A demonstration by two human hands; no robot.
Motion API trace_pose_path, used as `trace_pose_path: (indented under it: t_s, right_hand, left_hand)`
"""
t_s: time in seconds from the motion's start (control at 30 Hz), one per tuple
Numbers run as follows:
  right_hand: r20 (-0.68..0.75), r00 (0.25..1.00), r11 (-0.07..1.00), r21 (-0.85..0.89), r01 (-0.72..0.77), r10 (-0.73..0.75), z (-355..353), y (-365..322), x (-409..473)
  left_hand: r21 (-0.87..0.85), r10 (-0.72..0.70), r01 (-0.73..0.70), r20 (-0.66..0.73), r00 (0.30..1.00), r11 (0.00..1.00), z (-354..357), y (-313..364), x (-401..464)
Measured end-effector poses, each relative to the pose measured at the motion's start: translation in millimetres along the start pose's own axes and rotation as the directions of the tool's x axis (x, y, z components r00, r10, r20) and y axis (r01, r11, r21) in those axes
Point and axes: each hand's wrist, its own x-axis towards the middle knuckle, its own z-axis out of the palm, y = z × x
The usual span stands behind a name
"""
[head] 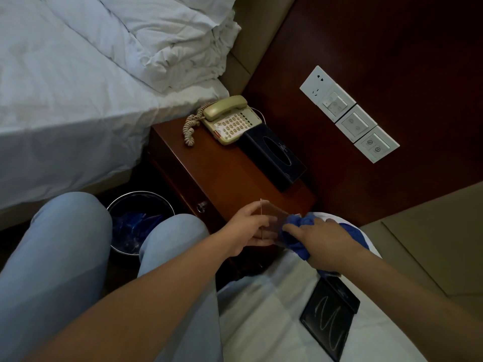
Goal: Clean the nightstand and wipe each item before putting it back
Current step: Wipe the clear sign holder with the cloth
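A clear acrylic stand (271, 218) is held in front of the nightstand's near corner. My left hand (251, 231) grips its left edge with thumb and fingers. My right hand (321, 241) holds a bunched blue cloth (295, 236) and presses it against the stand's right side. On the dark wooden nightstand (222, 173) sit a beige corded phone (230, 121) and a black tissue box (274, 155), both near the wall. A black tray or folder (329, 317) lies on the white bed surface under my right forearm.
A metal waste bin (141, 220) with a blue liner stands on the floor between my knees and the nightstand. A bed with rumpled white bedding (104, 61) fills the left. A white switch and socket panel (350, 113) is on the wall.
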Motion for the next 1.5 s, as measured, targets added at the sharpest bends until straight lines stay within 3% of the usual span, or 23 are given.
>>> trace_pose_path:
  t_s: [0.17,0.4,0.6,0.77,0.83,0.9,0.97,1.07,1.17,1.23,1.4,1.5]
  right_hand:
    - [-0.043,0.987,0.985,0.093,-0.147,0.152,6.3,10.6,10.5]
    - [-0.008,0.992,0.992,0.032,-0.124,0.125,1.7,4.4,21.8]
    - [0.05,0.993,0.994,0.008,-0.112,0.112,1.9,-2.3,27.4]
    - [0.038,0.997,0.997,-0.041,-0.062,0.064,6.0,-7.1,16.9]
    - [0.048,0.997,0.998,0.023,-0.06,0.059,7.1,-6.5,12.4]
    - [0.073,0.996,0.979,0.192,-0.07,0.057,8.2,2.3,8.4]
    - [0.103,0.988,0.866,0.478,-0.149,0.113,12.8,21.8,4.8]
    - [0.117,0.904,0.422,0.854,-0.303,0.412,11.7,53.4,-2.3]
    - [0.13,0.752,0.053,0.975,-0.214,0.646,2.1,76.8,-4.5]
    - [0.121,0.725,-0.038,0.991,-0.129,0.679,-8.6,79.0,-2.6]
    - [0.132,0.769,-0.039,0.99,-0.138,0.626,-23.6,60.1,19.2]
    - [0.15,0.733,-0.076,0.988,-0.133,0.664,-26.0,63.8,30.2]
  left_hand:
    - [0.001,-0.053,0.053,0.036,0.998,0.999,3.9,-5.6,1.3]
    - [0.049,-0.1,0.099,0.016,0.995,0.994,5.8,-3.5,-2.5]
    - [0.114,-0.01,0.008,0.018,1.0,0.993,-0.3,-5.9,-5.5]
    - [0.029,0.049,-0.048,-0.023,0.999,0.998,-2.1,-4.1,-1.8]
    - [0.021,0.054,-0.054,-0.034,0.998,0.998,-2.9,-4.0,-1.2]
    - [-0.023,0.065,-0.066,-0.071,0.995,0.998,-5.6,-3.1,0.6]
    - [-0.072,0.09,-0.101,-0.135,0.987,0.992,-9.5,-0.8,3.1]
    - [-0.034,0.136,-0.145,-0.184,0.973,0.989,-13.3,1.3,3.1]
    - [-0.009,0.14,-0.144,-0.188,0.972,0.99,-12.8,-1.0,1.3]
    - [-0.007,0.151,-0.155,-0.18,0.972,0.988,-12.7,-1.7,0.4]
    - [0.045,0.184,-0.18,-0.118,0.976,0.983,-13.1,-1.6,0.4]
    - [0.059,0.201,-0.195,-0.116,0.973,0.979,-16.2,-2.1,2.2]
